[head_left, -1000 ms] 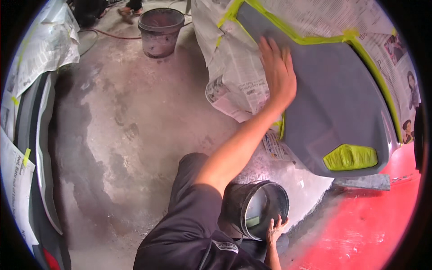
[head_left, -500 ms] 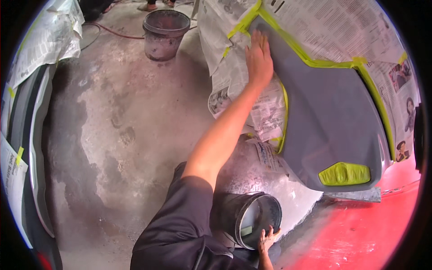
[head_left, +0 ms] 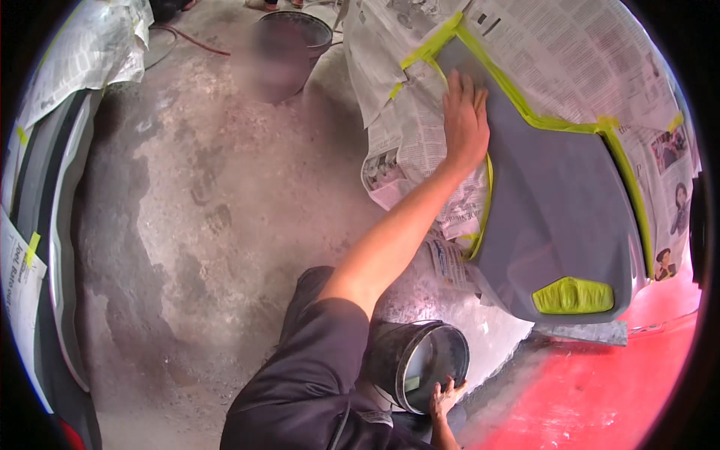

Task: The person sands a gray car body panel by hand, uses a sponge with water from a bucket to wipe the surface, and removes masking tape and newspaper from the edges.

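My left hand (head_left: pixel 466 120) lies flat on the upper narrow part of a grey vehicle body panel (head_left: pixel 551 202), fingers stretched out. Whether anything is under the palm is hidden. Yellow-green masking tape (head_left: pixel 517 100) edges the panel, and newspaper sheets (head_left: pixel 570 56) cover what surrounds it. Low on the panel, a recess is covered with the same tape (head_left: pixel 574 295). Nearer my body, my right hand (head_left: pixel 446 397) grips the rim of a black bucket (head_left: pixel 410 367). Inside that bucket is a small pale green block (head_left: pixel 412 384).
A second dark bucket (head_left: pixel 319 34), partly blurred, stands on the stained concrete floor (head_left: pixel 202 225) farther off. A reddish hose (head_left: pixel 199 43) runs beside it. Along the left lies a long dark, silver-edged part (head_left: pixel 64 225) with newspaper. A red surface (head_left: pixel 585 397) spreads at lower right.
The view has shifted, moving the panel and far bucket rightward and slightly down. My left hand has slid a little down the panel; my right hand stays at the near bucket's rim.
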Tool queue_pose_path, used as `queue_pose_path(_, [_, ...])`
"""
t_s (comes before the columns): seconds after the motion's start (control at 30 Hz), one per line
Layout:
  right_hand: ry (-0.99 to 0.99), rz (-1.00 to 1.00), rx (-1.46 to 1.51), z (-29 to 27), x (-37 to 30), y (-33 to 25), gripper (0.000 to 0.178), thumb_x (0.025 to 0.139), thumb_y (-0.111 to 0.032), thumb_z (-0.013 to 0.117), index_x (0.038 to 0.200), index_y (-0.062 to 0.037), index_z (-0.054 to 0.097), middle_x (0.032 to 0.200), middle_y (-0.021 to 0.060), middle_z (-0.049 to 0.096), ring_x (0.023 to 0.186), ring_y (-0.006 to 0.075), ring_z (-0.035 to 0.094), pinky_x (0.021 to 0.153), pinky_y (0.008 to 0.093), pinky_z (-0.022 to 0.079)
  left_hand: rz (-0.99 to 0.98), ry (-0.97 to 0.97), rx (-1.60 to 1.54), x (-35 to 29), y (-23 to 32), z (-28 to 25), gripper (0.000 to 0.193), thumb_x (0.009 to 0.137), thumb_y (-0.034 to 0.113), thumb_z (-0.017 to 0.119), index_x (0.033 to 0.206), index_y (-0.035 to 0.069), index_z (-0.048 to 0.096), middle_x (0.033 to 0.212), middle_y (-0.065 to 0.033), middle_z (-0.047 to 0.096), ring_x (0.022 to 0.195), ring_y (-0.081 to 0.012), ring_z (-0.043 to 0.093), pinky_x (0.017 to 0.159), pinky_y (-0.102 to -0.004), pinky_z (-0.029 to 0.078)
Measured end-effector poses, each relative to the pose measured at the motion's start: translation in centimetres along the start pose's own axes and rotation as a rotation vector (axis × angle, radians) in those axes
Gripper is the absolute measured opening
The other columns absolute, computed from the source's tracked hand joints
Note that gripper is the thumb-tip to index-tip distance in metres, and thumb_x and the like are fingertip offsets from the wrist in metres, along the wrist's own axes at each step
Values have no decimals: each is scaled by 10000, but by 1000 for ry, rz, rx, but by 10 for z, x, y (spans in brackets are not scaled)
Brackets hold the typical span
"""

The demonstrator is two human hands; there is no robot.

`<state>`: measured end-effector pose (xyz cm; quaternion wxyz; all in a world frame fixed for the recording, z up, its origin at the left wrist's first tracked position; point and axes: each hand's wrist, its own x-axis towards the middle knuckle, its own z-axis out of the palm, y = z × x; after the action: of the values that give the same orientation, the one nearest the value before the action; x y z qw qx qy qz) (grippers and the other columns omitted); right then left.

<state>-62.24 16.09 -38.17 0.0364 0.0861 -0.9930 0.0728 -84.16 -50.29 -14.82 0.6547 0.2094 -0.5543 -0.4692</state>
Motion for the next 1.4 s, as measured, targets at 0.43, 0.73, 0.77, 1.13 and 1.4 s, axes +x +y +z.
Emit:
queue_pose_path(0.43, [-22,-15,-18,-5,2,-9,520,808,-238,733,1294,-77,641,1590,357,231,1391,547,388,1124,558,396,-55,-63,-124,22,-18,-24,471,1098,218,405,1437,-90,514,1593,-272,411,1466,-421,397,1222,-598,224])
queue_pose_path(0.73, [-1,-35,-68,-7,-3,-8,537,799,-291,729,1284,-77,644,1555,365,248,1401,568,338,1154,583,339,71,-85,-4,-29,24,-10,533,1101,243,414,1486,-124,438,1648,-267,325,1540,-413,283,1238,-614,196])
queue_pose_path(0.77, [4,-49,-77,-6,-1,-5,535,799,-298,728,1282,-86,641,1552,367,251,1401,568,335,1153,592,334,33,-114,-3,-25,25,-9,576,1112,288,383,1492,-144,413,1652,-295,291,1539,-440,270,1246,-595,189])
queue_pose_path(1.13, [29,-19,-34,-9,3,-14,482,829,-253,726,1278,-108,631,1542,345,277,1415,537,335,1167,560,331,-72,-173,23,-97,69,6,674,1135,342,323,1570,-162,215,1677,-339,153,1582,-436,134,1274,-567,126])
queue_pose_path(1.4, [29,2,2,-6,-1,-14,473,851,-292,721,1277,-107,633,1542,344,276,1328,540,432,1098,565,405,-97,-122,-59,-99,83,8,723,1123,348,381,1561,-189,174,1665,-379,102,1577,-473,110,1261,-608,128])
